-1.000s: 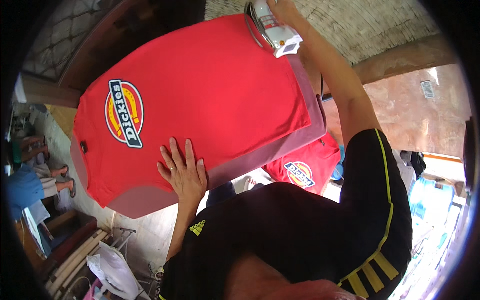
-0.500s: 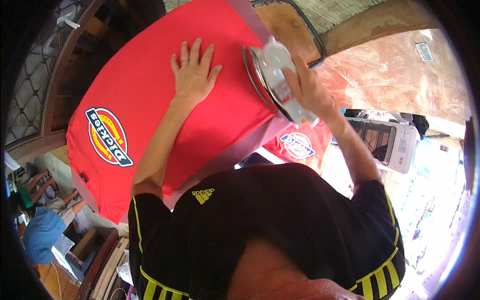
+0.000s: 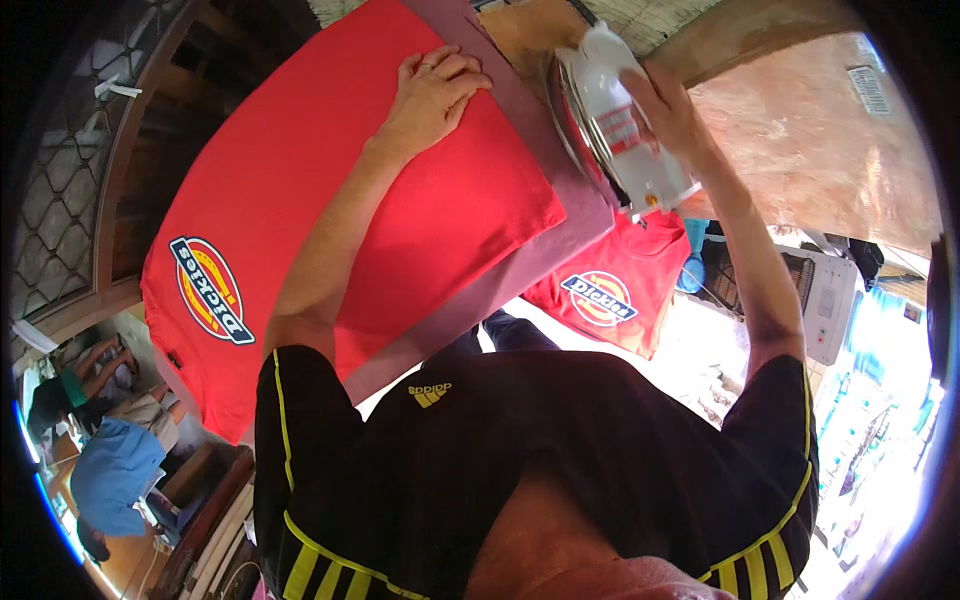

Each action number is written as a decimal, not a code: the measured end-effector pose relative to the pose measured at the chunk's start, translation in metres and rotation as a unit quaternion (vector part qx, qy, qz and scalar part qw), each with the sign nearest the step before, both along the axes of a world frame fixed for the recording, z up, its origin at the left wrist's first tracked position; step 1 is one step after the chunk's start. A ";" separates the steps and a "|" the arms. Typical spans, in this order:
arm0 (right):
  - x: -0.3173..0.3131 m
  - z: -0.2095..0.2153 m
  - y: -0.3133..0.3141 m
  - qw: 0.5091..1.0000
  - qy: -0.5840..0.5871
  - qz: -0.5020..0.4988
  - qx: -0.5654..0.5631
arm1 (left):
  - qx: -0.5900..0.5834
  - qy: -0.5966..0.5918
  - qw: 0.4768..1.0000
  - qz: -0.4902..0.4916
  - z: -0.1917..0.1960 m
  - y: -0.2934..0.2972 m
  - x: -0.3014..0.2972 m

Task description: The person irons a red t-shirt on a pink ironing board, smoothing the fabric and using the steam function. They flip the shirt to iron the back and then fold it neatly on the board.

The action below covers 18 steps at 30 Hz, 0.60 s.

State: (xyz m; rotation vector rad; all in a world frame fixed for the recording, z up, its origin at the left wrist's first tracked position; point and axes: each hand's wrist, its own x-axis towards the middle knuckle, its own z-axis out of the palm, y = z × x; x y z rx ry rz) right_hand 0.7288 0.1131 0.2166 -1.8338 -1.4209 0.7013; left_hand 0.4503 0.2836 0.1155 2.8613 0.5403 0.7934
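A red T-shirt with a round yellow, white and blue print lies spread on a mauve-covered ironing board. My left hand rests on the shirt near its right edge, fingers bent and closed on the cloth. My right hand grips a white clothes iron by its handle, which the hand partly hides. The iron is tipped on its side, its metal soleplate facing left, beyond the shirt's edge at the right of the board. Whether it touches the board I cannot tell.
Below the iron lies a second red shirt with a similar print. To the right stands a white box-shaped appliance. A brown board is at the far side. People, one in a blue shirt, are at the lower left.
The iron has lifted off the shirt and moved right, past its edge. My left hand has shifted up and right, its spread fingers now curled in on the cloth.
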 end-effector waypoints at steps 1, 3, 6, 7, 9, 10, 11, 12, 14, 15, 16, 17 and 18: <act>0.001 -0.003 0.014 1.000 -0.004 -0.008 -0.009 | -0.010 -0.008 1.000 -0.004 0.001 0.001 0.000; -0.004 -0.001 0.046 0.999 -0.013 -0.019 -0.028 | -0.022 -0.024 0.999 -0.011 0.003 0.004 -0.003; -0.012 0.007 0.078 0.991 -0.023 -0.014 -0.134 | -0.036 -0.064 0.997 -0.024 -0.001 0.005 -0.012; -0.004 -0.006 0.084 0.998 -0.052 0.015 -0.043 | -0.043 -0.089 0.994 -0.037 -0.002 0.008 -0.011; 0.029 -0.053 0.107 0.982 -0.108 0.073 0.139 | -0.032 -0.117 0.992 -0.043 0.002 0.006 -0.009; 0.062 -0.082 0.121 0.911 -0.293 0.145 0.252 | -0.013 -0.121 0.992 -0.043 0.015 0.000 -0.005; 0.062 -0.090 0.123 0.892 -0.340 0.156 0.254 | 0.006 -0.119 0.993 -0.026 0.027 -0.009 -0.009; 0.062 -0.090 0.123 0.869 -0.389 0.164 0.257 | 0.025 -0.171 0.985 -0.017 0.039 -0.018 -0.005; 0.023 -0.051 0.114 0.983 -0.166 0.078 0.028 | 0.038 -0.176 0.984 0.000 0.042 -0.019 -0.013; 0.010 -0.039 0.102 0.965 -0.230 0.050 0.114 | 0.044 -0.184 0.982 -0.004 0.044 -0.019 -0.013; 0.000 -0.035 0.095 0.937 -0.288 0.027 0.196 | 0.054 -0.200 0.978 0.008 0.045 -0.020 -0.011; -0.013 -0.029 0.089 0.898 -0.343 0.005 0.276 | 0.058 -0.202 0.978 0.011 0.045 -0.021 -0.012; -0.034 -0.012 0.081 0.795 -0.435 0.025 0.423 | 0.065 -0.204 0.977 0.014 0.046 -0.021 -0.013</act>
